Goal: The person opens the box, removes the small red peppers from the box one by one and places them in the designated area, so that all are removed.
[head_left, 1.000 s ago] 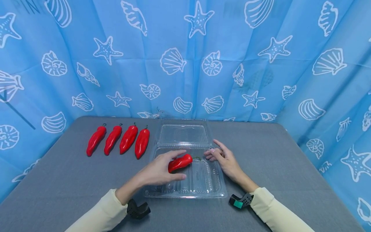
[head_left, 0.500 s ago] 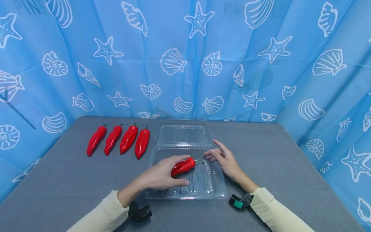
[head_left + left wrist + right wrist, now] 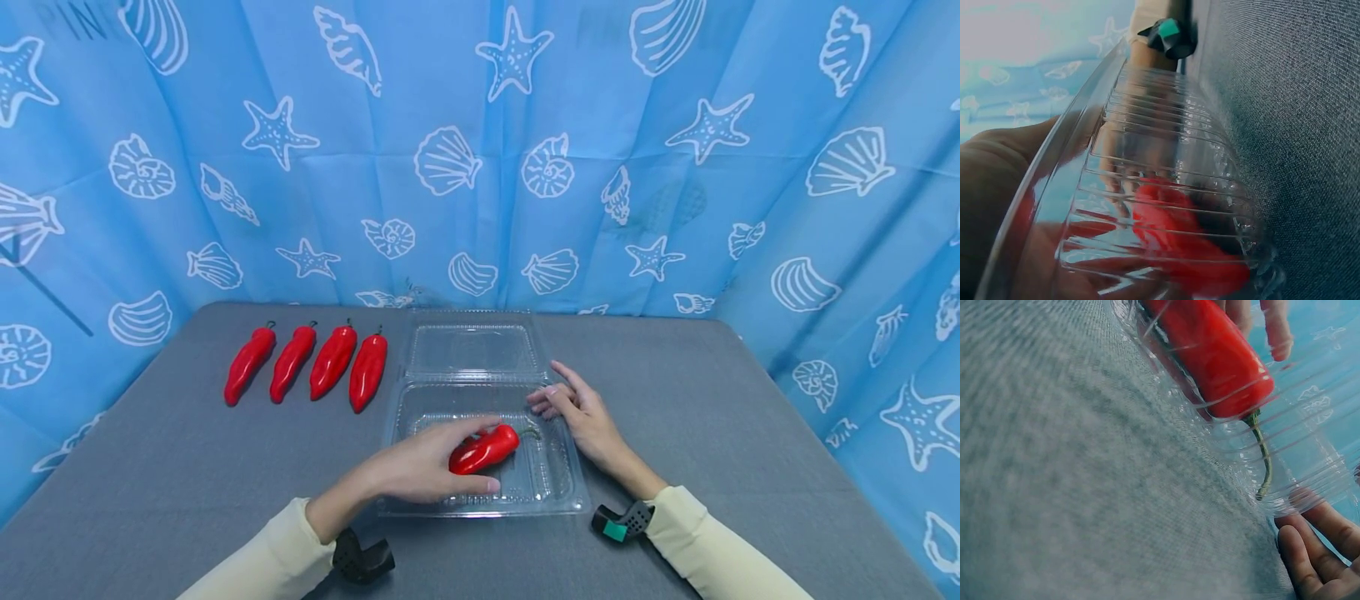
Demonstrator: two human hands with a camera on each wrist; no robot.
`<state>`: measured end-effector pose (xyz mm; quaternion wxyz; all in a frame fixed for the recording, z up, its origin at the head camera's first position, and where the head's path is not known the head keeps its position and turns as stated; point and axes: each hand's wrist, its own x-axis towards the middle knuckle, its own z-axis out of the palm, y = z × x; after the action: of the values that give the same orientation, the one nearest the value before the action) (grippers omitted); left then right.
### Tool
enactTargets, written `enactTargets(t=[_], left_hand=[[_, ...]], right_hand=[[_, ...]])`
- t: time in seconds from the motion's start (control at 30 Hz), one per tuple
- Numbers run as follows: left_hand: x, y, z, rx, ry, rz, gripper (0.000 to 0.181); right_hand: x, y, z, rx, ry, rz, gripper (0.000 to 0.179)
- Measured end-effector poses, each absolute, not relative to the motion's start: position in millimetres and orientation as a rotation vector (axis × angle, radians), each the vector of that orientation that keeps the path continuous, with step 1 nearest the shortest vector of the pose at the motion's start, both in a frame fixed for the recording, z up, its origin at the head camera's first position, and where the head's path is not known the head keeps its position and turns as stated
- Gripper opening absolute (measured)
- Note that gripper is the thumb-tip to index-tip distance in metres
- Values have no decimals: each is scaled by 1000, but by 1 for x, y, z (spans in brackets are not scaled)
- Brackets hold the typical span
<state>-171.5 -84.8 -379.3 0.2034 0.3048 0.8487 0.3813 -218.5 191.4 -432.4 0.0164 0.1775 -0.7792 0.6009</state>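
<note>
In the head view my left hand (image 3: 427,457) is curled over a red pepper (image 3: 486,450), the thumb a little apart from its near side. The pepper lies tilted low inside a clear plastic clamshell box (image 3: 525,502), its green stem toward the right. Seen through the plastic in the right wrist view, the pepper (image 3: 1210,359) lies near the box's bottom, with left-hand fingers (image 3: 1279,337) above it. My right hand (image 3: 592,421) rests at the box's right side with the index finger extended. Its fingertips touch the box wall in the right wrist view.
Several red peppers (image 3: 332,362) lie in a row on the grey table (image 3: 172,467), left of the box. The box's lid (image 3: 472,346) is folded back toward the blue shell-patterned curtain (image 3: 510,208). Black wrist devices (image 3: 363,558) sit below both cuffs.
My left hand has moved slightly right and toward me, carrying the pepper lower into the box. The right hand stays where it was.
</note>
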Motion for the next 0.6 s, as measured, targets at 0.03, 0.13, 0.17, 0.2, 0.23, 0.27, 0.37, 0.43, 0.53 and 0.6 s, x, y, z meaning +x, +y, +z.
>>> enactTargets(t=[0.03,0.13,0.17,0.2,0.23,0.27,0.37,0.43,0.53,0.6], left_hand=[[-171,-85,-379,853,2358,1066,84],[-172,-84,-379,868,2323,1070,83],[-172,-84,-379,877,2312,1071,82],[-172,-84,-379,884,2302,1072,81],[-172,-85,-379,891,2293,1073,81],[-172,-85,-379,896,2286,1074,80],[-172,-85,-380,901,2272,1082,78],[-172,-85,-380,897,2269,1087,77],[-172,-84,-381,882,2272,1086,77],[-172,-84,-381,873,2277,1082,77]], right_hand=[[-218,191,-432,553,-2421,1867,56],[-218,191,-432,559,-2417,1865,55],[-218,191,-432,559,-2416,1864,55],[-218,191,-432,560,-2414,1865,55],[-218,192,-432,560,-2413,1865,55],[-218,192,-432,558,-2414,1864,55],[-218,191,-432,551,-2417,1862,55],[-218,191,-432,546,-2420,1862,56],[-218,191,-433,539,-2421,1862,56],[-218,191,-433,534,-2426,1861,56]])
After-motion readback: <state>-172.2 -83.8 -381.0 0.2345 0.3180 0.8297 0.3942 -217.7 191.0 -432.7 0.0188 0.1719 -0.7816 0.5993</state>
